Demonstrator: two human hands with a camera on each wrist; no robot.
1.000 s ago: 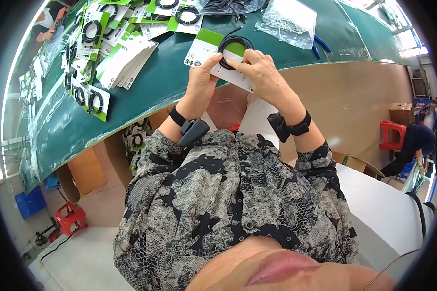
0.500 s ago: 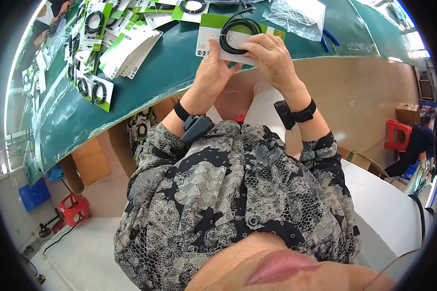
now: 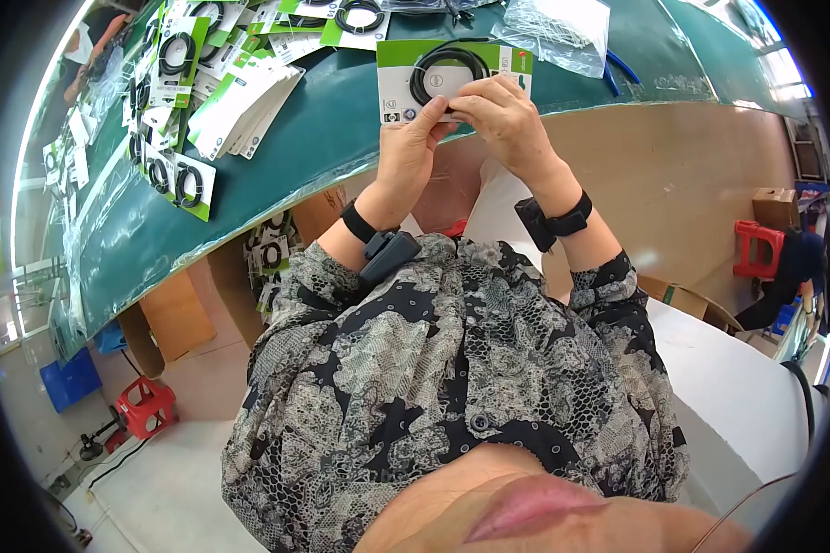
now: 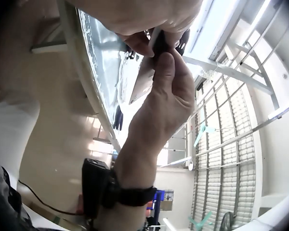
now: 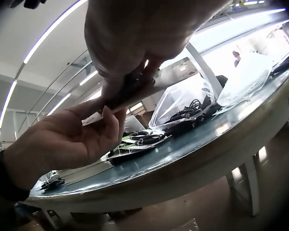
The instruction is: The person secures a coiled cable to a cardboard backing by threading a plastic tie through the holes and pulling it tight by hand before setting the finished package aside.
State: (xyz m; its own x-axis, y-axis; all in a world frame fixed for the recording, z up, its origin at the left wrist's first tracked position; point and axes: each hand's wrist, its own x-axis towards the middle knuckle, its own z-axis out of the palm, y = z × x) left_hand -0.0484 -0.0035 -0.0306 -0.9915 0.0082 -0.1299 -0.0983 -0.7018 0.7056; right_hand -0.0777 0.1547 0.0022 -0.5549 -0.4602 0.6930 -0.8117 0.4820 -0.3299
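Observation:
A white and green packaging card (image 3: 393, 81) is held up over the table's front edge, its printed face toward the head camera. On its front lies a coil of black cable (image 3: 419, 77), one end reaching up to the right. My left hand (image 3: 408, 155) grips the card's lower edge, thumb at the bottom of the coil. Right beside that thumb, my right hand (image 3: 511, 127) pinches the lower part of the coil against the card. In the left wrist view the card (image 4: 143, 79) appears nearly edge-on between both hands. Fingers hide the exact pinch spot.
Carded cables (image 3: 177, 57) are piled at the left of the green table (image 3: 314, 115), beside a fanned stack of cards (image 3: 242, 112). A plastic bag of white strips (image 3: 564, 35) and a blue tube (image 3: 623, 66) lie to the right. A red stool (image 3: 146, 408) stands below left.
The card has turned from tilted to level. The left hand loosened, then closed on the lower edge with its thumb by the coil. The right fingers shifted to the coil's bottom.

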